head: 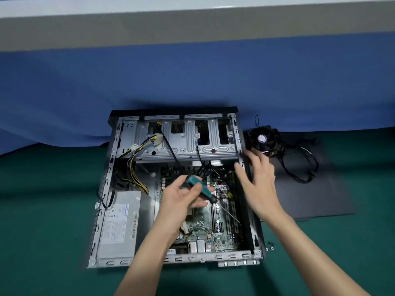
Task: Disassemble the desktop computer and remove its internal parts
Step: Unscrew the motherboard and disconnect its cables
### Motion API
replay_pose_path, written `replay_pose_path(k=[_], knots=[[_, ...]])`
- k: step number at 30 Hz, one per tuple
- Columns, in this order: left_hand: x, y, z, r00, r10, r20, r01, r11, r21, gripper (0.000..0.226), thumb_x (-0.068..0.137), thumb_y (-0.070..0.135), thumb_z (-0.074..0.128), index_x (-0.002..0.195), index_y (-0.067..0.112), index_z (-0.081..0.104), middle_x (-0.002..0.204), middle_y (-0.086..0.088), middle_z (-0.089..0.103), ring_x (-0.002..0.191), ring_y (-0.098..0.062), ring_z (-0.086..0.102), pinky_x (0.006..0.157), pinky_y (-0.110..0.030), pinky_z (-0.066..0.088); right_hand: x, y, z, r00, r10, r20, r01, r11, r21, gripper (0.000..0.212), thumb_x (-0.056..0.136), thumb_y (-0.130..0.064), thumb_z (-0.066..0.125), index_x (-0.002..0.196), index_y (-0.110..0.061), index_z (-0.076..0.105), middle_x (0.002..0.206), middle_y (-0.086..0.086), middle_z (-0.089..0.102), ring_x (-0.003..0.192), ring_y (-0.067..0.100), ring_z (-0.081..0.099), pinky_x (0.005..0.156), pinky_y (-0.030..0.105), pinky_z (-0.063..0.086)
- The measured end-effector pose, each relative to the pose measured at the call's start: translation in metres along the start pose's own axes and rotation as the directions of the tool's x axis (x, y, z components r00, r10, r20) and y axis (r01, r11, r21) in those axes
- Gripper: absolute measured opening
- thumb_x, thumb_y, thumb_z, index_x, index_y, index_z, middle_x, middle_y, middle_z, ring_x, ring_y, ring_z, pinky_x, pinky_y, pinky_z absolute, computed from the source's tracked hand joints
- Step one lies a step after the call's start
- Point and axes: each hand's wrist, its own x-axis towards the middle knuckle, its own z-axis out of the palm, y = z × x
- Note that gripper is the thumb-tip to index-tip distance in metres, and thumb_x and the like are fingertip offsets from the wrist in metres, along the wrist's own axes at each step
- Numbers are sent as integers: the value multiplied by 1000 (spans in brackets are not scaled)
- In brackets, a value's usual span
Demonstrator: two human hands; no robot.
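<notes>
An open computer case (119,210) lies mid-frame on the green worktop (42,210), with a blue cloth (192,77) at 12 o'clock. The left hand (183,201) has its grip closed around a teal screwdriver (199,188) over the circuit board (213,229). The right hand (258,184), fingers spread, touches the case's 3 o'clock wall, near the removed fan (265,142) and loose screws (269,246).

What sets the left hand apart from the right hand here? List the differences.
The left hand is closed around a teal-handled screwdriver; the right hand is open and holds nothing. The left hand is over the motherboard inside the case; the right hand is at the case's right wall. Both are bare.
</notes>
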Motion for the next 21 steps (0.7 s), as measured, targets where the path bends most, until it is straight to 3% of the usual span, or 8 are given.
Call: replay_pose_path(k=[4, 7, 10, 13, 18, 21], knots=[[-5, -25, 0, 990, -136, 45, 126, 976, 176, 24, 90, 32, 54, 104, 16, 43, 97, -16, 71, 75, -31, 72, 67, -39, 60, -11, 15, 13, 995, 22, 95, -38, 984, 173, 57, 99, -27, 46, 149, -31, 20, 152, -8, 30, 139, 10, 28, 113, 29, 22], [-3, -37, 8, 966, -214, 148, 145, 915, 376, 28, 93, 30, 55, 109, 18, 35, 104, -13, 64, 76, -22, 72, 74, -39, 59, -10, 18, 15, 995, 21, 97, -42, 974, 222, 55, 99, -25, 45, 147, -37, 20, 151, -13, 32, 138, 6, 30, 108, 24, 23], [0, -44, 16, 955, -224, 194, 85, 834, 545, 39, 87, 24, 66, 106, 24, 32, 99, -11, 63, 75, -18, 71, 73, -40, 59, -9, 19, 16, 995, 24, 98, -46, 974, 223, 55, 99, -24, 45, 146, -39, 20, 150, -12, 34, 137, 7, 32, 108, 28, 25], [3, -51, 21, 951, -231, 207, 61, 794, 605, 43, 84, 16, 70, 100, 26, 31, 92, -14, 67, 78, -30, 70, 71, -52, 57, -9, 20, 16, 994, 24, 102, -49, 969, 242, 55, 99, -22, 44, 146, -39, 21, 149, -10, 36, 136, 7, 34, 112, 34, 28], [10, -55, 24, 951, -193, 242, -19, 744, 668, 43, 84, 16, 70, 92, 36, 33, 90, -7, 68, 76, -31, 68, 73, -52, 56, -9, 20, 16, 995, 28, 93, -51, 967, 249, 56, 98, -20, 45, 144, -41, 22, 147, -10, 39, 134, 8, 37, 112, 38, 30], [14, -60, 26, 947, -183, 264, -60, 707, 705, 42, 84, 16, 69, 93, 32, 31, 88, -5, 68, 73, -30, 67, 74, -52, 55, -8, 20, 17, 995, 28, 91, -50, 968, 245, 56, 98, -19, 45, 145, -40, 22, 147, -9, 39, 133, 8, 37, 112, 38, 30]])
